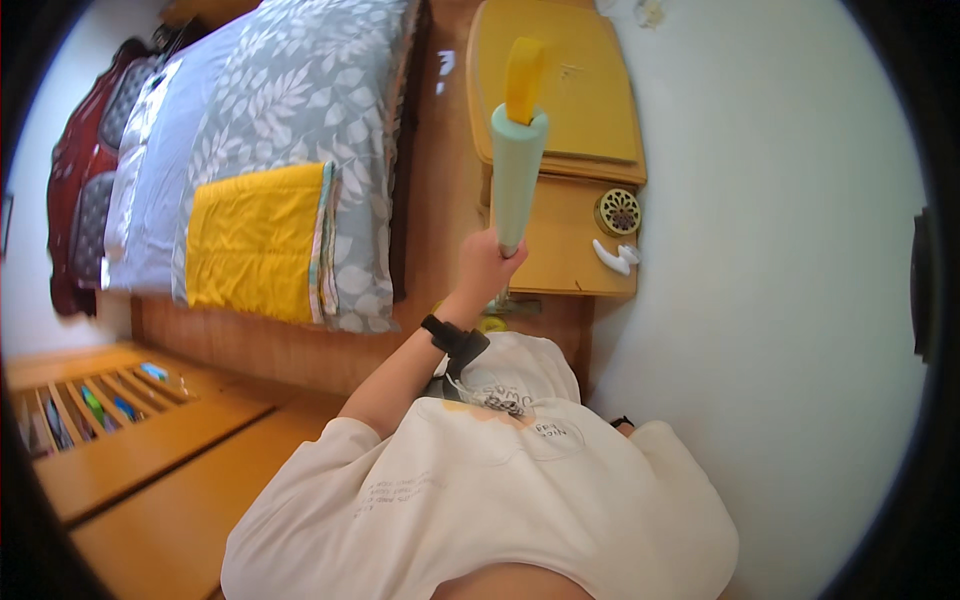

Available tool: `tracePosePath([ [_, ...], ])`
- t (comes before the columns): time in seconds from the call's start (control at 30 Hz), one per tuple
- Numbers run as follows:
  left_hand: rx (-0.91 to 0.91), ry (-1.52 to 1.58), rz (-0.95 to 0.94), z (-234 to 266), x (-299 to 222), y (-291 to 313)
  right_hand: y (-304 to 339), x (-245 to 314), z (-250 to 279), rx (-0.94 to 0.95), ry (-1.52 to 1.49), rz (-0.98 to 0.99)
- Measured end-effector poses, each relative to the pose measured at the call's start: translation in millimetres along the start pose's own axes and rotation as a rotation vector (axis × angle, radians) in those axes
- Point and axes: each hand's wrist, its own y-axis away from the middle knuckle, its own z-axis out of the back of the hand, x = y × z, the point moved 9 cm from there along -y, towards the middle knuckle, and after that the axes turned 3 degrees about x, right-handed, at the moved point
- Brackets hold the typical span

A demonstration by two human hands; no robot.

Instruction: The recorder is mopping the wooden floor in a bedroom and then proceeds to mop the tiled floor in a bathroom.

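My left hand (490, 268) is closed around the narrow lower end of a mint-green tapered stick (517, 175). It is held up in front of me, with a flat yellow piece (524, 80) sticking out of its wide top. The exact kind of tool does not show. A black band with a dark box sits on my left wrist. My right hand is hidden beside my body; only a bit of the wrist with a black band shows past my shirt. Behind the stick stands a wooden cabinet (555, 255) with a yellow-topped board or box (590, 100) at its far end.
On the cabinet, by the wall, are a round patterned tin (618, 211) and a curved white object (612, 257). Left is a bed with a grey leaf-patterned cover (300, 90) and a folded yellow blanket (255, 240). A slatted wooden unit (100, 400) stands at lower left.
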Motion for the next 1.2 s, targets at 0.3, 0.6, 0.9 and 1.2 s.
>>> tracePosePath([
  [0.3,0.284,0.018,-0.169,-15,1,-11,55,106,-137,0.072,-0.358,0.024],
  [0.6,0.497,0.069,-0.294,-40,-10,-14,129,169,-291,0.201,-0.687,-0.055],
  [0.9,0.738,0.183,-0.374,-93,-49,21,223,196,-459,0.378,-0.977,-0.237],
  [1.2,1.336,0.381,-0.841,-143,-137,206,278,87,-294,-1.12,-1.835,-0.249],
])
